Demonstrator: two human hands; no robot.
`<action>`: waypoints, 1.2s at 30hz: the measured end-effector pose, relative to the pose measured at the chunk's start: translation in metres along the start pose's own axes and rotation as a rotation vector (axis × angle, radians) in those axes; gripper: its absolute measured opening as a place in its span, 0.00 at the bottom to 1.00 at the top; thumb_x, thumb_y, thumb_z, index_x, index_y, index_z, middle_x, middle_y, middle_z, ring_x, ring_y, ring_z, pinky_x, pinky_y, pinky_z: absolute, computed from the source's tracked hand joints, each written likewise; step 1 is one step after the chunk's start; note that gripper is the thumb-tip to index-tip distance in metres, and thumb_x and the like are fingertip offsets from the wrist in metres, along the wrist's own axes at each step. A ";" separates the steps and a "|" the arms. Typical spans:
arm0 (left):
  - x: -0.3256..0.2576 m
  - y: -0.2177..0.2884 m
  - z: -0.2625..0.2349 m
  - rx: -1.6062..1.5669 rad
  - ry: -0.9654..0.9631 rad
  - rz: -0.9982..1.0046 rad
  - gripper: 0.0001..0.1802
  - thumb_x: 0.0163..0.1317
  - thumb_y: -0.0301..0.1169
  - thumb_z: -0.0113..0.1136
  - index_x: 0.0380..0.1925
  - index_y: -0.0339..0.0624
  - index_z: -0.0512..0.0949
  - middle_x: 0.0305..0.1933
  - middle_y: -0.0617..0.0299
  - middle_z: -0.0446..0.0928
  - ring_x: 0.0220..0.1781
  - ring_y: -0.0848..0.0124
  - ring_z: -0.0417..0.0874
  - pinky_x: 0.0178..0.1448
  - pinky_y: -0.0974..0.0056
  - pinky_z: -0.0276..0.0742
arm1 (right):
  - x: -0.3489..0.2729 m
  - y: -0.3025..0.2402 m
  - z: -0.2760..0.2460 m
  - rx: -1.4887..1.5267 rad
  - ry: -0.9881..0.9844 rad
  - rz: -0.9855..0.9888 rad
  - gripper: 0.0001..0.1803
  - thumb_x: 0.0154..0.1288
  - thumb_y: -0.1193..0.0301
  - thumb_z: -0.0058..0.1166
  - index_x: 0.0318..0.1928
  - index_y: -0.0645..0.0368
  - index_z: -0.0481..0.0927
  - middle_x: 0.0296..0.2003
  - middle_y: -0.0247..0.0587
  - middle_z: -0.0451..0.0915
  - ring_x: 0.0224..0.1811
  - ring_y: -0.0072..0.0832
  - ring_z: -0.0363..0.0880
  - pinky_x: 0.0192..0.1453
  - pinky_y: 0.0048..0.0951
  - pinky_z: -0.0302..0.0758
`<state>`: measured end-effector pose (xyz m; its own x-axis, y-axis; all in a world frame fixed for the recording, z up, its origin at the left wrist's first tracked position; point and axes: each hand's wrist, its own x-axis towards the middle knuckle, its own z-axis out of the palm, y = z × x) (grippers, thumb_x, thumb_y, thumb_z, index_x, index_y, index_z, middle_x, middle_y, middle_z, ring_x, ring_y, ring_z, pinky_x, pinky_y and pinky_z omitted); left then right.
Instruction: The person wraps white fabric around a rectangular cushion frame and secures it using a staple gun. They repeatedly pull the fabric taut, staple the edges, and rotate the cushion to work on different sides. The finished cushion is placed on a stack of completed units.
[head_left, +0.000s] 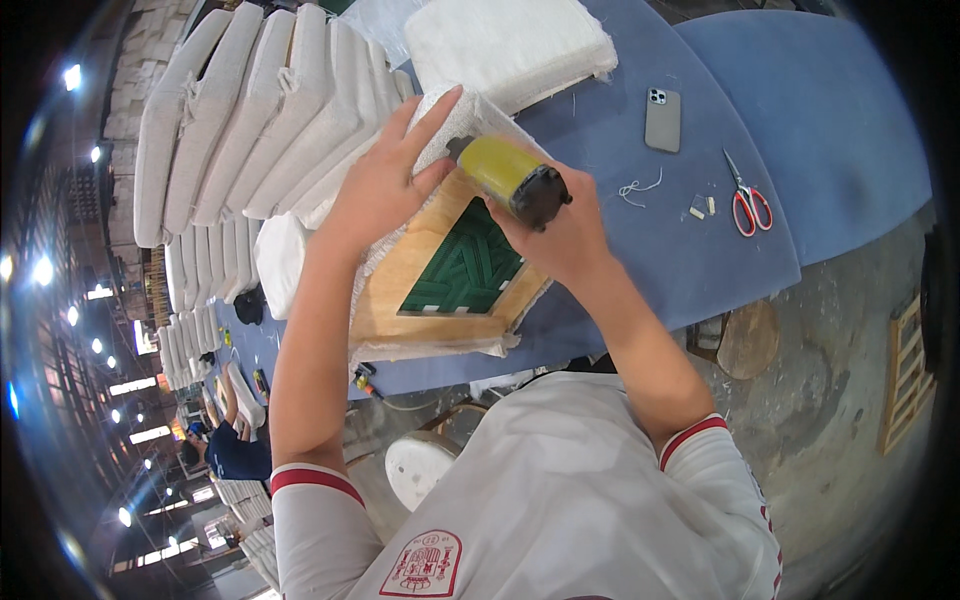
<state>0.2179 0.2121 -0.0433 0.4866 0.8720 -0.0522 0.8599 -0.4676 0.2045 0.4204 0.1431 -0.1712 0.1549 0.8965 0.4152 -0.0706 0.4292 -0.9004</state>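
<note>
The right hand (560, 235) is clamped around a yellow stapler (512, 178) pressed onto the far edge of the upturned seat frame (440, 290) — just left, the left hand (385, 185) lies fingers spread, flat on the white fabric (450, 115).

Stacked cushions (250, 110) wall off the upper left of the frame, and a folded white pad (510, 40) blocks the top centre. Open blue surface (640, 250) lies to the right — only a phone (662, 120), scissors (748, 200) and thread scraps (640, 187) dot it.
</note>
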 end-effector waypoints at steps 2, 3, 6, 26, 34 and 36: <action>0.000 -0.006 0.003 0.023 0.025 0.028 0.45 0.80 0.43 0.68 0.91 0.87 0.60 0.92 0.41 0.64 0.84 0.35 0.77 0.84 0.43 0.79 | -0.002 -0.007 -0.001 -0.029 -0.017 -0.021 0.37 0.61 0.80 0.78 0.73 0.55 0.87 0.49 0.50 0.95 0.48 0.41 0.95 0.58 0.35 0.89; 0.000 -0.006 0.003 0.023 0.025 0.025 0.46 0.79 0.42 0.69 0.91 0.87 0.60 0.92 0.41 0.64 0.84 0.35 0.77 0.83 0.43 0.80 | -0.004 -0.008 0.001 0.010 -0.010 -0.002 0.37 0.61 0.80 0.78 0.72 0.55 0.87 0.50 0.50 0.95 0.49 0.42 0.95 0.59 0.36 0.88; 0.002 -0.001 0.001 0.033 0.009 0.016 0.48 0.78 0.41 0.70 0.92 0.85 0.59 0.93 0.42 0.64 0.85 0.37 0.76 0.84 0.44 0.78 | -0.008 -0.003 0.007 0.074 0.002 0.014 0.36 0.61 0.80 0.78 0.72 0.55 0.87 0.52 0.50 0.95 0.51 0.44 0.96 0.60 0.36 0.88; -0.022 -0.066 -0.003 -0.126 -0.022 0.110 0.39 0.88 0.46 0.60 0.93 0.64 0.60 0.93 0.38 0.62 0.92 0.38 0.66 0.91 0.47 0.66 | -0.003 -0.008 0.036 0.026 0.008 0.045 0.32 0.62 0.77 0.78 0.69 0.55 0.89 0.40 0.51 0.94 0.43 0.46 0.95 0.52 0.40 0.88; -0.030 -0.058 -0.005 -0.113 -0.043 0.041 0.46 0.81 0.34 0.64 0.94 0.65 0.58 0.93 0.40 0.61 0.93 0.41 0.64 0.93 0.46 0.63 | -0.008 -0.009 0.048 -0.042 -0.024 0.009 0.34 0.62 0.78 0.79 0.71 0.56 0.87 0.42 0.51 0.94 0.43 0.44 0.95 0.52 0.37 0.89; -0.031 -0.055 -0.006 -0.123 -0.064 0.008 0.49 0.78 0.28 0.64 0.95 0.62 0.57 0.94 0.41 0.60 0.94 0.43 0.62 0.95 0.47 0.60 | -0.010 -0.010 0.049 -0.066 -0.045 0.011 0.35 0.62 0.79 0.79 0.71 0.56 0.87 0.43 0.51 0.95 0.43 0.44 0.96 0.53 0.37 0.89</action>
<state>0.1547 0.2115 -0.0471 0.5058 0.8554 -0.1114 0.8324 -0.4500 0.3235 0.3709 0.1351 -0.1602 0.1100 0.9058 0.4093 -0.0069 0.4125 -0.9110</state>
